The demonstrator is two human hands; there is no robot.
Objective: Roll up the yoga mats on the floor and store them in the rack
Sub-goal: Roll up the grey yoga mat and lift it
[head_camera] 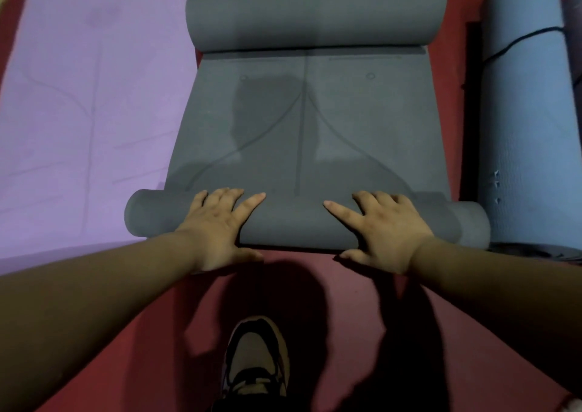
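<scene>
A grey yoga mat [302, 128] lies on the red floor in front of me, its near end wound into a roll [296, 222] and its far end curled into a second roll [315, 14]. My left hand [217, 225] presses flat on the left part of the near roll, fingers spread. On the right part, my right hand [390, 229] presses the same way, thumb at the roll's near edge. Between the two rolls, the flat stretch of mat shows printed alignment lines.
A purple mat [88, 103] lies flat to the left. A rolled blue mat [529, 112] bound with a black cord lies along the right side, another roll just past it at the edge. Red floor [315, 285] and my shoe [255, 358] are below.
</scene>
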